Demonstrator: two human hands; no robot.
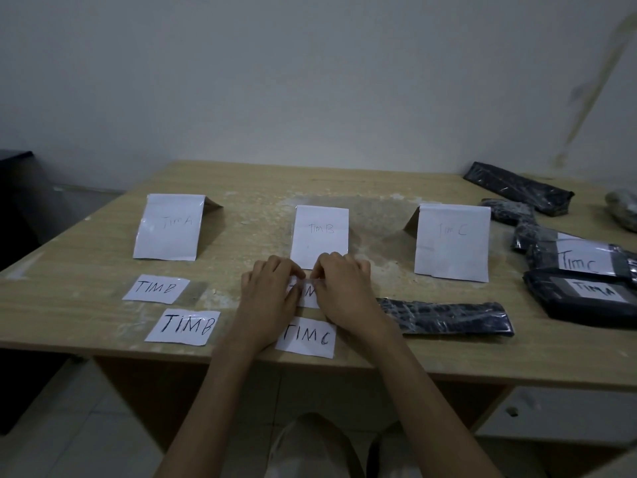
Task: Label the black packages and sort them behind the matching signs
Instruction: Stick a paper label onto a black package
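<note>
Three folded white signs stand on the wooden table [103,236]: TIM A [170,226], TIM B [320,234] and TIM C [452,241]. My left hand [270,291] and my right hand [344,284] pinch a paper label [308,294] with clear tape along its top edge, just in front of the TIM B sign. Loose labels lie flat nearby: two reading TIM B [157,288] [184,326] and one TIM C [306,337]. An unlabelled black package [448,317] lies right of my right hand.
At the right edge are black packages: one labelled TIM C [579,260], one labelled TIM A [593,294], and unlabelled ones further back [517,188]. A grey bundle [624,208] sits at the far right. A white wall rises behind the table.
</note>
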